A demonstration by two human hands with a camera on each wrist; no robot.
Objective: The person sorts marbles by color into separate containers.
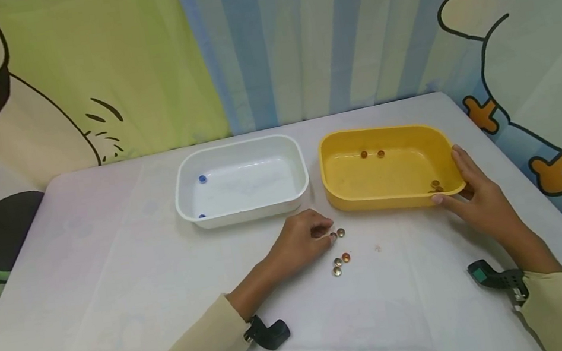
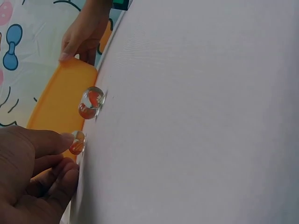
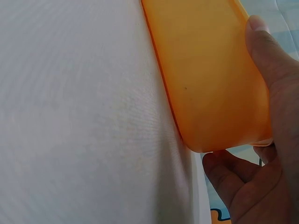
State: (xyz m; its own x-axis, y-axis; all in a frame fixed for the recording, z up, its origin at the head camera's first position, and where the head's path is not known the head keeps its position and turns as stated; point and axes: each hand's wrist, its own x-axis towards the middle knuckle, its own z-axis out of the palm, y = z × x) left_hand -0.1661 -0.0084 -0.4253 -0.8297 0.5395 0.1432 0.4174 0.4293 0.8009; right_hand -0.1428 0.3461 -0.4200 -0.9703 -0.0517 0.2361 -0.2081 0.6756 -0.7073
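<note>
My left hand [image 1: 303, 238] is at a small group of glass marbles on the table, its thumb and fingertips closing around one clear marble with orange inside [image 2: 77, 143]. Just beyond it lies a second marble [image 1: 341, 232], and several more, among them an orange one [image 1: 346, 257], sit nearer to me. At the right, my right hand [image 1: 484, 201] grips the corner of a yellow tray [image 1: 382, 204]. Its thumb [image 3: 258, 28] lies on the near rim, while the fingers reach around the end wall. Several amber marbles [image 1: 381, 153] rest inside this tray.
A white tray [image 1: 248, 213] stands left of the yellow one, holding blue marbles [image 1: 203, 178]. A white cloth covers the table [image 1: 113, 283]. A printed curtain [image 1: 284, 43] hangs behind the far edge.
</note>
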